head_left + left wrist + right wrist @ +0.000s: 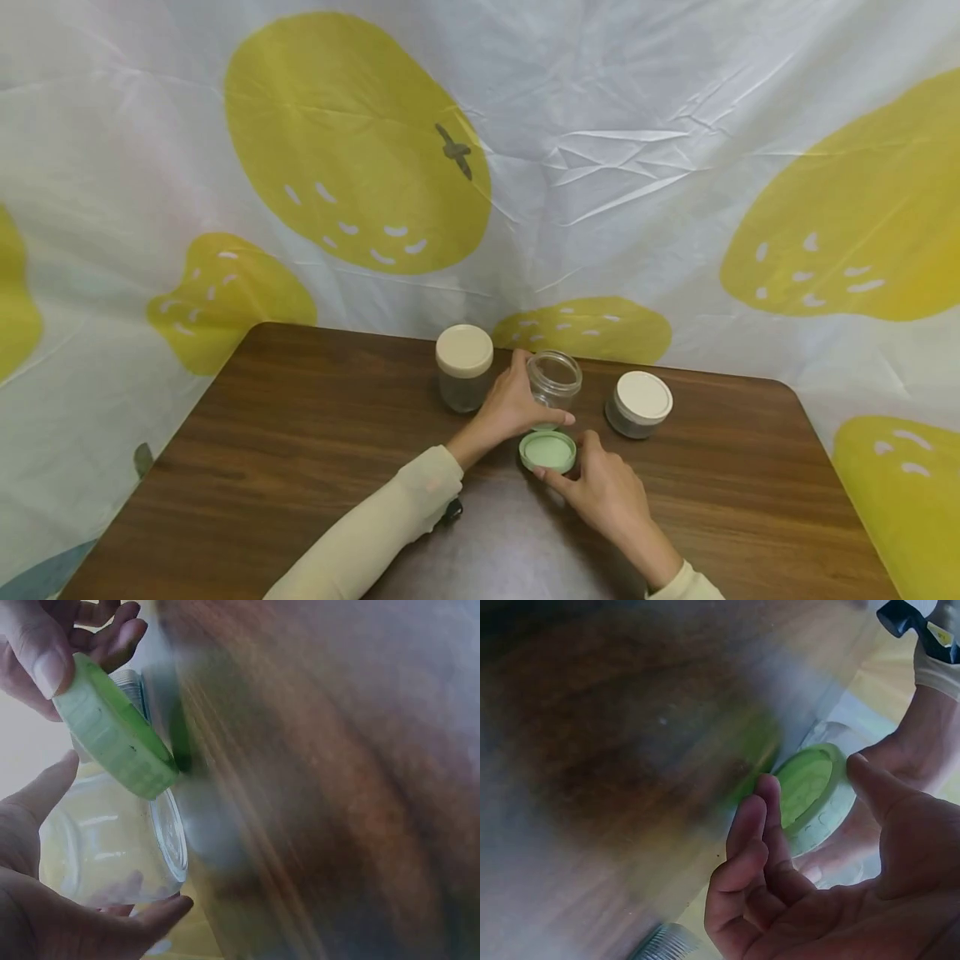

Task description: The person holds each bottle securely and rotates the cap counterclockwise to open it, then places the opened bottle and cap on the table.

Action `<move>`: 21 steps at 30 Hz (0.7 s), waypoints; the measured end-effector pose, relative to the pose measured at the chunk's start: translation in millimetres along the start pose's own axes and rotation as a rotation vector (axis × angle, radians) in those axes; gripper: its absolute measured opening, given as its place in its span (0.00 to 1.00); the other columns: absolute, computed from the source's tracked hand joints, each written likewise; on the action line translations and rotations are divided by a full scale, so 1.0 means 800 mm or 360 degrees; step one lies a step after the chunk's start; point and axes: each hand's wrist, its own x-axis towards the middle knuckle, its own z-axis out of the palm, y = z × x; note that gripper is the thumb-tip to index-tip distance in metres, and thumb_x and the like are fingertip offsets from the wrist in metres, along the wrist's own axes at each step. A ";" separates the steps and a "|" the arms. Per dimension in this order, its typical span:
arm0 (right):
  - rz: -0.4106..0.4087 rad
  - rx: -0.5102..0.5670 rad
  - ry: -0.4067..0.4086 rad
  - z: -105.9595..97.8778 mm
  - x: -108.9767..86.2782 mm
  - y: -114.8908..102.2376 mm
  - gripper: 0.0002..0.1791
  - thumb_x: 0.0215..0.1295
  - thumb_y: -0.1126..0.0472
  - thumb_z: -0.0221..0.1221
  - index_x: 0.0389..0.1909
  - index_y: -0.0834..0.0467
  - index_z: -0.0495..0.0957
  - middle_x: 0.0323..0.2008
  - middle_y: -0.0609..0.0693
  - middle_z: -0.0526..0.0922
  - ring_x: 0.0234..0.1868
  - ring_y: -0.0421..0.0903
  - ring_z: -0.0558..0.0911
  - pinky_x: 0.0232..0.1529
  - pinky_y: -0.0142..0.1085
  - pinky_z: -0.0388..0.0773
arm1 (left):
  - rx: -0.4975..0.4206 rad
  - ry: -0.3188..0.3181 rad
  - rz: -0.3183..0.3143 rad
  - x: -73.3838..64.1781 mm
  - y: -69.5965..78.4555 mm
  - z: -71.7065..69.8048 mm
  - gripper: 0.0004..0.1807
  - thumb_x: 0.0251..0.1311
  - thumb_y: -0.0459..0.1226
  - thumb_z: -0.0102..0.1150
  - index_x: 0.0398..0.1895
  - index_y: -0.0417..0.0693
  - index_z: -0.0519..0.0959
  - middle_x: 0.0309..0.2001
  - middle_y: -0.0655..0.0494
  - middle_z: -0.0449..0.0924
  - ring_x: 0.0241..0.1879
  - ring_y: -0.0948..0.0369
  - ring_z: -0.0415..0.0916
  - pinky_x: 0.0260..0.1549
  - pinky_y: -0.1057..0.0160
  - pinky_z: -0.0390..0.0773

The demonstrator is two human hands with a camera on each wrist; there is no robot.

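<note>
A clear jar (555, 375) without a lid stands near the back of the table. My left hand (513, 407) holds it from the left, with the thumb on the near side. In the left wrist view, the thumb and fingers spread round the clear wall of the jar (112, 840). Just in front of the jar, my right hand (611, 492) pinches a round green lid (547, 451) at its edge, between thumb and fingers. The lid is tilted, and its ribbed side (112, 742) shows in the left wrist view, overlapping the jar there.
A taller jar with a cream lid (464, 354) stands left of my left hand. To the right is a shorter jar with a cream lid (643, 396). Behind the brown wooden table (322, 417) hangs a white cloth (600, 83) printed with yellow fruit.
</note>
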 end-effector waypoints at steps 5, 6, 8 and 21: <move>0.0004 0.0013 -0.0041 0.004 -0.004 0.004 0.34 0.56 0.36 0.75 0.47 0.57 0.73 0.22 0.42 0.81 0.22 0.42 0.78 0.22 0.42 0.70 | 0.0042 0.0072 0.0047 -0.002 -0.007 0.005 0.55 0.38 0.55 0.88 0.66 0.49 0.64 0.57 0.45 0.80 0.58 0.47 0.80 0.52 0.49 0.82; 0.0008 0.0012 -0.0047 0.005 -0.004 0.005 0.34 0.56 0.37 0.75 0.46 0.57 0.73 0.22 0.42 0.81 0.22 0.42 0.78 0.22 0.42 0.70 | 0.0056 0.0088 0.0056 -0.003 -0.006 0.005 0.54 0.38 0.55 0.88 0.65 0.48 0.65 0.56 0.46 0.80 0.58 0.48 0.79 0.52 0.49 0.81; 0.0018 0.0006 -0.0057 0.007 -0.005 0.007 0.33 0.56 0.37 0.75 0.46 0.57 0.73 0.22 0.42 0.80 0.22 0.43 0.78 0.23 0.42 0.71 | 0.0086 0.0109 0.0069 -0.004 -0.006 0.005 0.53 0.38 0.55 0.88 0.65 0.48 0.66 0.57 0.48 0.78 0.58 0.49 0.78 0.53 0.49 0.81; 0.0012 -0.0081 -0.0107 0.016 -0.005 0.011 0.37 0.54 0.37 0.76 0.47 0.58 0.69 0.23 0.49 0.81 0.25 0.51 0.83 0.23 0.48 0.73 | 0.0060 0.0067 0.0061 -0.011 -0.004 0.003 0.55 0.40 0.49 0.89 0.70 0.47 0.66 0.64 0.47 0.76 0.64 0.51 0.77 0.62 0.50 0.79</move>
